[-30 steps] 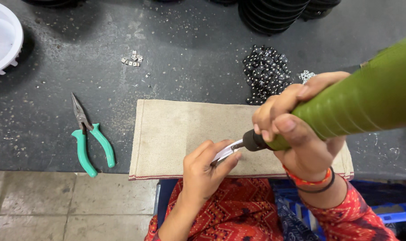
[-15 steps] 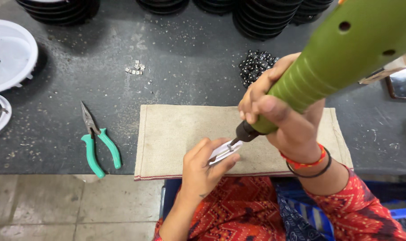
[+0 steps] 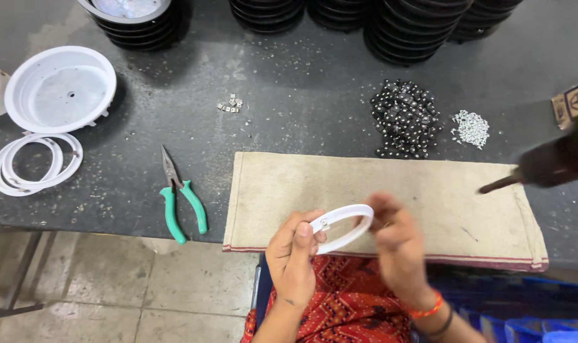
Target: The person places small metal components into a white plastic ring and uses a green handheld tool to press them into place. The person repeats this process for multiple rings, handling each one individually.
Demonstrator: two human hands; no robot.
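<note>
Together our left hand [image 3: 293, 254] and blurred right hand [image 3: 397, 244] close fingers on the thin white plastic ring [image 3: 343, 225], lower centre over the beige cloth mat [image 3: 428, 197], keeping its small clip facing up.

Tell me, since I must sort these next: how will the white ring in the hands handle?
The white ring looks thin and hollow, so probably light. Left hand pinches it alone, suggesting stiffness. Round, so it may roll on edge.

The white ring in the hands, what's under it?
Under the white ring, held by the left hand and right hand, lies a beige cloth mat on the dark table. The hands hide part of the mat.
</note>
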